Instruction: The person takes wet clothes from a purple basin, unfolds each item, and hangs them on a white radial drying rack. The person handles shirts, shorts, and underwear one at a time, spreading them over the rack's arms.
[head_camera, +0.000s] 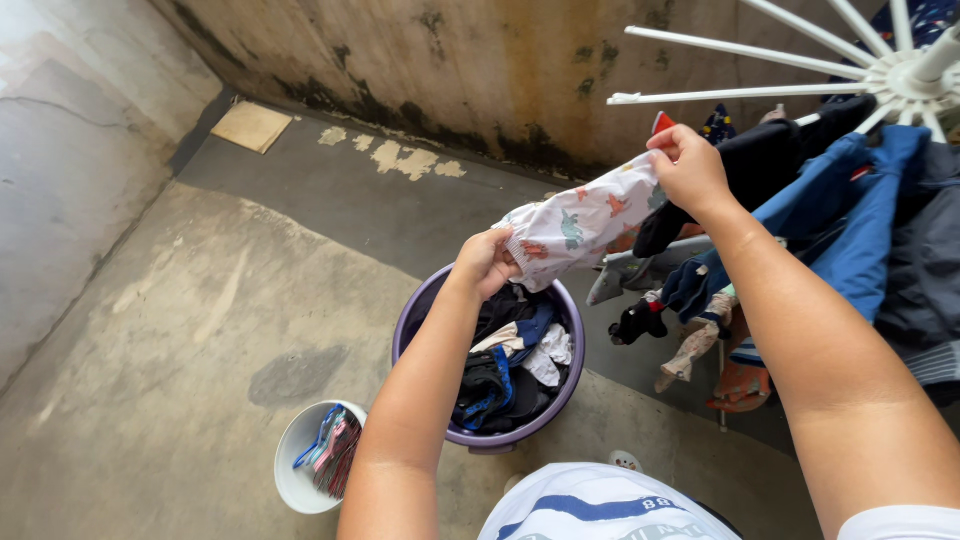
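The person holds a small white garment (578, 225), printed with little coloured dinosaurs, stretched between both hands above the purple basin (410, 320) of laundry. The left hand (487, 262) has its fingers (497, 272) curled shut over the lower, gathered hem end; the right hand (688, 168) pinches the upper end, fingers closed over the cloth up near a white spoke of the rotary drying rack (740, 93).

To my eye the thing is light and limp. It sags a little in the middle between the two grips, so it looks like thin cotton, possibly damp, with no stiffness of its own. It would not slip easily, and nothing about it is fragile. The elastic hem and the opposite edge look like the sensible places to take it, since a grip in the middle would let both ends flop.

The cloth runs slantwise from one fist to the other, its ends tucked inside the fingers. Below the left hand lie dark clothes in the basin; beside that, a white bucket (292, 470) of pegs. Blue and black garments (850, 220) hang just behind the right wrist.
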